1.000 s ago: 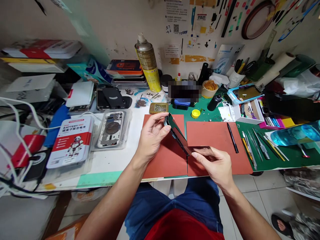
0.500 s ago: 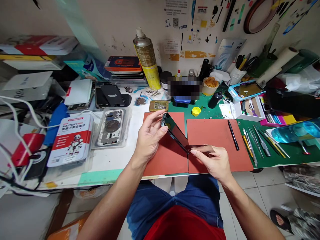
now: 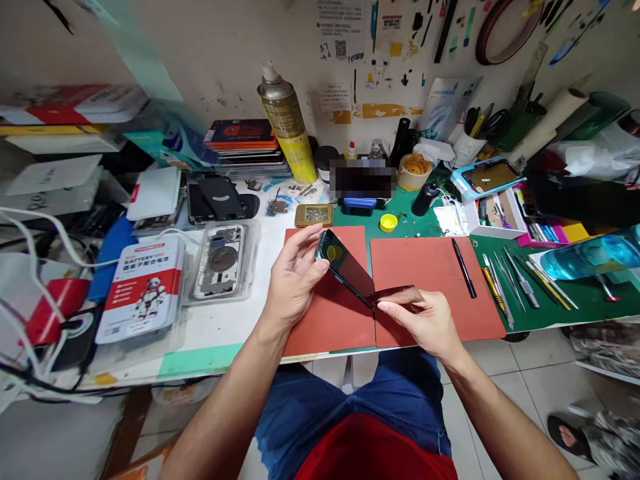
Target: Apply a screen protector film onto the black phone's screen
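Observation:
My left hand [image 3: 294, 281] is closed on the upper end of a smartphone [image 3: 349, 268], thumb on its near side. The phone slants down to the right, its dark glass tilted partly towards me and showing a yellow reflection. Between the thumb and fingers of my right hand [image 3: 426, 321] is a thin, dark, glossy sheet [image 3: 400, 293]. The sheet's left end meets the phone's lower end; whether the two are joined there I cannot tell. Both are held above two reddish-brown mats [image 3: 320, 330].
Right of the mats lie a black pen [image 3: 464, 268] and several tweezers and slim tools [image 3: 520, 280]. A yellow cap [image 3: 389, 223] and a small gold tin [image 3: 314, 215] are behind. At left are an opened phone body [image 3: 220, 260] and a battery box [image 3: 145, 290]. A spray can [image 3: 290, 127] stands near the wall.
The phone's glass has turned slightly more towards me, with a larger yellow reflection. The sheet tilts a little more. Both hands keep their grips, and the camera view has shifted slightly.

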Demonstrator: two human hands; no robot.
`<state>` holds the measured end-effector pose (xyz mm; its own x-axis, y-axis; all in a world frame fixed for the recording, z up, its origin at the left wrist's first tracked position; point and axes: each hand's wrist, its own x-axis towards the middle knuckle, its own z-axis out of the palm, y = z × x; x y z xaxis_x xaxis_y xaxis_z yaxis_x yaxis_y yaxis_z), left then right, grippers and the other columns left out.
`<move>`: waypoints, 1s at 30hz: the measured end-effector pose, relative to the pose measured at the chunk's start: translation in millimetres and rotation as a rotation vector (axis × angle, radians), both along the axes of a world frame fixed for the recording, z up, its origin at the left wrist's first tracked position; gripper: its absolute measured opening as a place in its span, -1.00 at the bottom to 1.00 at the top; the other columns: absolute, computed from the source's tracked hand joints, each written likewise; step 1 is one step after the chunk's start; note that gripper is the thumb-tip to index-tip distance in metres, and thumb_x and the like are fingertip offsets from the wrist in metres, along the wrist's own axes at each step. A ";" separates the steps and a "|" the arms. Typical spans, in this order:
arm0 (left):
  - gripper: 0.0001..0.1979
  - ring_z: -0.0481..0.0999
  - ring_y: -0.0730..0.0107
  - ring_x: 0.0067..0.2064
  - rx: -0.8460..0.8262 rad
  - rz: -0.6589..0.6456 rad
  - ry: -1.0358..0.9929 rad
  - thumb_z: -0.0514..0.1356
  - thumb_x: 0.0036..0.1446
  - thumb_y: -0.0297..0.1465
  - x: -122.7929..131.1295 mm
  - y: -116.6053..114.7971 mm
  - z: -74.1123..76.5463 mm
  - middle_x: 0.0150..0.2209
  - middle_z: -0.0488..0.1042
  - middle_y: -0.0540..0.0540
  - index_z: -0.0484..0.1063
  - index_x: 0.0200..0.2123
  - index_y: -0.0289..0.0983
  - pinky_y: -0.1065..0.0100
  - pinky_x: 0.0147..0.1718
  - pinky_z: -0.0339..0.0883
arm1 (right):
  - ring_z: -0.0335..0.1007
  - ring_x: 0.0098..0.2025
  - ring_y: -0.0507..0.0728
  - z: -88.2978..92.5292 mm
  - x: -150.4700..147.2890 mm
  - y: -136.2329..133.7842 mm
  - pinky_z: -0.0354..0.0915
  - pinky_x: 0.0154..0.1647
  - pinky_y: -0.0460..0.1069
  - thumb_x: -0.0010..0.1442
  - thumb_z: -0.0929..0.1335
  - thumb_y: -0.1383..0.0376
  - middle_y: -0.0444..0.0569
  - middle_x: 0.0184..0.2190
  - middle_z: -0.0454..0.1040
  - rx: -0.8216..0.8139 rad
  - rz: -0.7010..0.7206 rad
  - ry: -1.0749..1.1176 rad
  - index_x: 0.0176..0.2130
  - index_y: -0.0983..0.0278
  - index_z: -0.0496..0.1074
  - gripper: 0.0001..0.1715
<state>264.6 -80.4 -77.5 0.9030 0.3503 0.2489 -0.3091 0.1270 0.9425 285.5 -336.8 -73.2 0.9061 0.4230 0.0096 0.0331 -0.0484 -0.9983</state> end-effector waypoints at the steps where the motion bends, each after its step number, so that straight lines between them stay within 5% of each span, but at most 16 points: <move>1: -0.41 0.58 0.22 0.24 0.003 -0.012 -0.005 0.54 0.12 -0.16 -0.9 1.9 0.5 0.17 0.60 -0.11 0.56 0.22 -0.01 0.21 0.29 0.44 | 0.75 -0.17 0.24 0.0 0.5 -0.3 0.65 -0.07 0.09 0.19 0.61 0.20 -0.03 -0.24 0.77 0.027 0.014 0.045 -0.23 0.13 0.76 -0.90; 5: -0.39 0.64 0.21 0.19 0.026 -0.071 -0.028 0.57 0.08 -0.25 -7.8 11.3 5.7 0.16 0.63 -0.14 0.58 0.21 -0.05 0.26 0.20 0.52 | 0.72 0.01 0.29 -0.7 3.0 -7.2 0.62 0.10 0.15 0.10 0.66 0.18 0.03 -0.07 0.75 0.076 0.117 0.184 -0.14 0.18 0.73 -0.69; 12: -0.31 0.66 0.20 0.21 0.104 -0.203 -0.048 0.55 0.06 -0.49 -35.1 27.4 10.2 0.18 0.63 -0.19 0.55 0.26 -0.09 0.30 0.22 0.52 | 0.72 -0.07 0.28 -5.6 19.5 -34.7 0.59 0.05 0.21 0.23 0.54 0.11 0.09 -0.11 0.74 -0.125 0.116 0.092 0.01 0.22 0.65 -0.61; 17: -0.31 0.58 0.18 0.30 0.361 -0.137 -0.066 0.51 0.10 -0.53 -62.6 34.8 -2.2 0.31 0.47 -0.20 0.52 0.29 -0.09 0.29 0.23 0.51 | 0.64 0.01 0.34 -0.9 107.1 -40.0 0.50 0.14 0.32 0.23 0.52 -0.06 0.16 0.00 0.68 -0.378 -0.422 -0.358 0.09 0.24 0.57 -0.41; 21: -0.31 0.56 0.17 0.31 0.543 -0.109 -0.096 0.47 0.15 -0.55 -84.7 37.0 -6.5 0.32 0.43 -0.21 0.48 0.31 -0.05 0.23 0.23 0.53 | 0.25 0.39 0.53 -4.5 189.0 -18.2 0.22 0.38 0.46 -0.01 0.64 -0.09 0.37 0.32 0.42 -0.641 -0.440 -0.591 0.33 0.33 0.35 0.11; 25: -0.30 0.54 0.03 0.33 0.669 -0.129 -0.066 0.44 0.20 -0.53 -102.2 38.2 -5.2 0.34 0.39 -0.28 0.42 0.36 -0.04 0.07 0.17 0.60 | 0.38 0.24 0.47 -10.3 216.0 6.2 0.31 0.29 0.40 0.03 0.63 0.03 0.28 0.10 0.56 -0.623 -0.489 -0.553 0.16 0.32 0.47 -0.18; 28: -0.27 0.54 -0.02 0.32 0.803 -0.100 -0.091 0.46 0.19 -0.53 -111.0 37.2 -3.9 0.34 0.40 -0.30 0.39 0.37 -0.04 -0.03 0.20 0.58 | 0.53 0.07 0.36 0.6 196.1 2.8 0.40 0.22 0.32 0.07 0.60 0.11 0.14 -0.01 0.62 -0.481 -0.499 -0.606 0.02 0.27 0.53 -0.42; 30: -0.25 0.52 -0.01 0.34 0.839 -0.088 -0.131 0.45 0.19 -0.56 -115.5 35.9 -4.7 0.34 0.38 -0.28 0.37 0.38 -0.05 -0.04 0.23 0.56 | 0.57 0.06 0.31 15.4 167.1 -10.6 0.43 0.23 0.27 0.12 0.59 0.11 0.07 0.01 0.63 -0.378 -0.375 -0.668 0.06 0.22 0.52 -0.44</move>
